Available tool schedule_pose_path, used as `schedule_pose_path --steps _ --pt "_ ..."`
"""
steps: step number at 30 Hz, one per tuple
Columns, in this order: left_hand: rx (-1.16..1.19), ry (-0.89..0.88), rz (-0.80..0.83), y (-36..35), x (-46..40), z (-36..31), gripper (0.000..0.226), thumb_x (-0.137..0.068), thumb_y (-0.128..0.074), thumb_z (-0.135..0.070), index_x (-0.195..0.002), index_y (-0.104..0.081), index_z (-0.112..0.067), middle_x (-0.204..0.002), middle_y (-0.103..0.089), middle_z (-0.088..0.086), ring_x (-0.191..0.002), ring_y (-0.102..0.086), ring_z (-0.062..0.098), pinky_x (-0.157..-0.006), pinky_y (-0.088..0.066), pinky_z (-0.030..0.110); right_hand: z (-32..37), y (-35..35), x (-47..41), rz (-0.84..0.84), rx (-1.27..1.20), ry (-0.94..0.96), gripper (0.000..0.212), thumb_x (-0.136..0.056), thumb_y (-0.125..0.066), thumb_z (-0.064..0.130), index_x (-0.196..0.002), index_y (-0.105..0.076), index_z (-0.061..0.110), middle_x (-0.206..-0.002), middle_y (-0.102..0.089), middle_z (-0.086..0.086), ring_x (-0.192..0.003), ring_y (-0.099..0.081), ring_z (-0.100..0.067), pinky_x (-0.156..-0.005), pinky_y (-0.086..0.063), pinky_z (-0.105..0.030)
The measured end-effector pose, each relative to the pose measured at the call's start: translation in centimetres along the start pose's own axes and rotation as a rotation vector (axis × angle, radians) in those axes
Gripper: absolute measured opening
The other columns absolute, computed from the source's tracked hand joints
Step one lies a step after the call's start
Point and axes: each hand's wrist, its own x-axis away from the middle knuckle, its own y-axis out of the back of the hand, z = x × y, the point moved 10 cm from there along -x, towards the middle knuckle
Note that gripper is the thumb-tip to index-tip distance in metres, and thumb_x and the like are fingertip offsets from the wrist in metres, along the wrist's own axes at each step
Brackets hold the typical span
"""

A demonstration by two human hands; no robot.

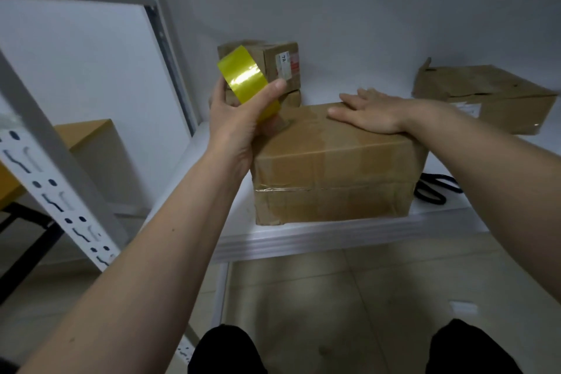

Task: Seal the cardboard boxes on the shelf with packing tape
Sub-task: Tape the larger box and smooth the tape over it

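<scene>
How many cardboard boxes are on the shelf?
4 that show: the big box at the front under both hands, two small stacked boxes, upper and lower, behind the tape roll, and a flat box far right. More may hide.

Both your forearms are bare up to the frame's edge, no sleeves showing, and your left hand (pixel 239 118) and right hand (pixel 372 114) wear nothing. Below the white shelf (pixel 303 240), your legs show in black fabric, plain and unmarked.

Left hand (pixel 233 118) gripping yellow tape roll (pixel 243 76) (tilted), right hand (pixel 368 114) flat on box (pixel 334 167)
</scene>
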Motion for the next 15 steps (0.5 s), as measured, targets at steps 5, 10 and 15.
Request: schedule_pose_path --steps 5,10,15 --pt "0.121 0.062 -0.037 0.4 -0.7 0.6 0.070 -0.070 -0.088 -0.020 -0.132 -0.055 -0.015 -0.123 -0.067 0.011 -0.103 -0.070 0.029 -0.079 -0.061 0.046 -1.0 0.1 -1.4 -0.029 -0.062 -0.046 0.076 -0.089 -0.016 0.074 -0.152 -0.021 0.032 -0.156 -0.020 -0.010 -0.145 -0.009 -0.029 -0.114 -0.013 -0.054" --pt "0.406 0.130 -0.235 3.3 0.0 1.6 0.061 -0.077 -0.083 -0.022 -0.130 -0.053 -0.016 -0.117 -0.062 0.010 -0.101 -0.065 0.026 -0.071 -0.061 0.034 -1.0 1.0 -1.5 -0.114 -0.111 -0.053 0.074 -0.093 -0.016 0.069 -0.145 -0.041 0.023 -0.148 -0.034 -0.014 -0.139 -0.022 -0.031 -0.108 -0.024 -0.049" --pt "0.851 0.350 -0.297 3.6 1.6 4.5 0.067 -0.067 -0.090 -0.029 -0.124 -0.060 -0.009 -0.123 -0.058 0.019 -0.104 -0.065 0.036 -0.063 -0.061 0.035 -1.8 3.0 -0.3 -0.302 -0.275 -0.049 0.067 -0.097 -0.023 0.061 -0.120 -0.062 0.012 -0.131 -0.053 -0.018 -0.125 -0.041 -0.038 -0.102 -0.035 -0.044"
